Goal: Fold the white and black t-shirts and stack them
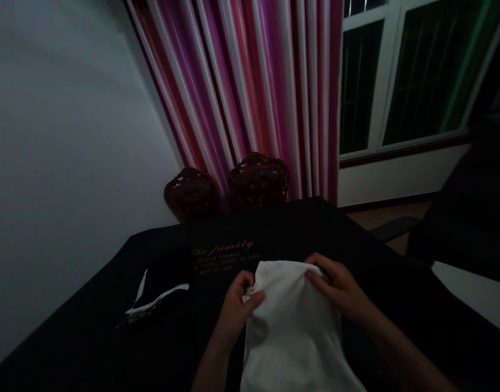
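Observation:
A piece of white cloth (293, 326) hangs between my hands over the near part of the table; its lower end runs out of view at the bottom. My left hand (241, 302) pinches its upper left edge, thumb on the near side. At the upper right edge, my right hand (334, 283) grips the cloth between thumb and fingers. The top edge is held roughly level, with soft folds below. Whether it is a garment or a plain cloth I cannot tell. Left of my hands lies a dark folded item with white edging (160, 298), its kind unclear in the dim light.
A black tablecloth (299, 234) with gold lettering covers the table. Two carved dark chairs (258, 182) stand at the far side before a striped curtain (250, 81). A dark office chair (458, 218) is at the right, near a pale flat surface (474, 291). A wall closes the left side.

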A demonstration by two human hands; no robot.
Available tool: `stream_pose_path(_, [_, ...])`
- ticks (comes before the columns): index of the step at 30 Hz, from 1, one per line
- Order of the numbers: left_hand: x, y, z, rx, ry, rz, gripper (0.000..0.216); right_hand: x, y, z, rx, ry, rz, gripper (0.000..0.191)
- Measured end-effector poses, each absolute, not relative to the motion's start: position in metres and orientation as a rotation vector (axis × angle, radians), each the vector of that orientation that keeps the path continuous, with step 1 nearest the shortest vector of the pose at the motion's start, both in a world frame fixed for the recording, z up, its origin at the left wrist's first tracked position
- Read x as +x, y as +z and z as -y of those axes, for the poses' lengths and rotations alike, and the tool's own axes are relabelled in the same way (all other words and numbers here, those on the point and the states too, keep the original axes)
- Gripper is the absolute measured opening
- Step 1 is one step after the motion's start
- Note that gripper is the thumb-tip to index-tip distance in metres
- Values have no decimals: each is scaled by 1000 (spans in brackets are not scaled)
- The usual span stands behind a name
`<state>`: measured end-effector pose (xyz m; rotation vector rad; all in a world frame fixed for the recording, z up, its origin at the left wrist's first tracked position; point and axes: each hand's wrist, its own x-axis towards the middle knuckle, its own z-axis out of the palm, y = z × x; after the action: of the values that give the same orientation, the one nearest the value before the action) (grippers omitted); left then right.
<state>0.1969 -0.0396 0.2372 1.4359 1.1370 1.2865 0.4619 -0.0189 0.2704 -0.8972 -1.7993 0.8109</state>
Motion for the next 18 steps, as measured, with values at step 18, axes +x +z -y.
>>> stream_pose_path(18, [251, 223, 109, 1297, 1341, -1232, 44, 406, 253, 83, -927, 989, 1684, 15])
